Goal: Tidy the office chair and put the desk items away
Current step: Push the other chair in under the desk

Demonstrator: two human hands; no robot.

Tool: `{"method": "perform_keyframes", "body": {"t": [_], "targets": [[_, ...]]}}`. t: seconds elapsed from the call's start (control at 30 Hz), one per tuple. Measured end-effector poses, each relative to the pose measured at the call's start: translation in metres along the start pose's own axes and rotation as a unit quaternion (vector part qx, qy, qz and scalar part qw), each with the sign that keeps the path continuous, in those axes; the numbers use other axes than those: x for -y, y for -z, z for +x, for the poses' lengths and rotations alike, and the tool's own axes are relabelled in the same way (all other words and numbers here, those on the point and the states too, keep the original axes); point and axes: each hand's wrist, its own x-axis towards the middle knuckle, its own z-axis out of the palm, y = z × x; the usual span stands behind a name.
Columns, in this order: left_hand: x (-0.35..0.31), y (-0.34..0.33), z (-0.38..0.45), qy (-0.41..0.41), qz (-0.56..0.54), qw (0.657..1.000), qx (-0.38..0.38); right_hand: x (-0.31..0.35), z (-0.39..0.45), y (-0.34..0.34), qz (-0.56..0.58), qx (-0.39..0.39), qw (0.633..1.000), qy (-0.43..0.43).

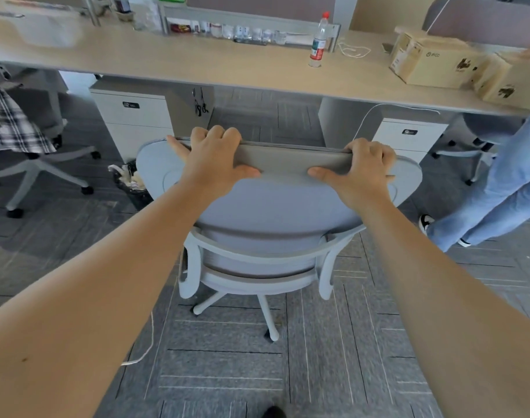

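A grey office chair [275, 206] stands in front of me with its back toward me, facing the gap under the long beige desk [155, 60]. My left hand [212, 158] grips the top edge of the backrest on the left, fingers curled over it. My right hand [360, 167] grips the same edge on the right. On the desk stand a clear water bottle [318, 40] with a red cap, two cardboard boxes [432, 60], and a row of small bottles [242, 33] on a low shelf.
White drawer units stand under the desk at left [134, 122] and right [408, 137]. A black bin [131, 182] with rubbish sits left of the chair. Another chair with a plaid garment [10, 122] is far left. A person in jeans [499, 182] stands right. A white cord [146, 351] lies on the carpet.
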Motion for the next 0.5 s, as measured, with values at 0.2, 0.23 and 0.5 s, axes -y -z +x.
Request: {"method": "perform_keyframes", "body": {"t": [0.2, 0.23, 0.5], "targets": [[0.009, -0.005, 0.021, -0.018, -0.002, 1.000, -0.018, 0.002, 0.024, -0.007, -0.011, -0.005, 1.000, 0.004], [0.010, -0.006, 0.027, -0.019, 0.000, 1.000, -0.020, 0.002, 0.029, -0.009, -0.019, -0.006, 1.000, 0.007], [0.013, -0.025, 0.106, -0.012, -0.019, 1.000, -0.002, -0.004, 0.096, -0.032, -0.073, -0.038, 0.997, -0.003]]}}
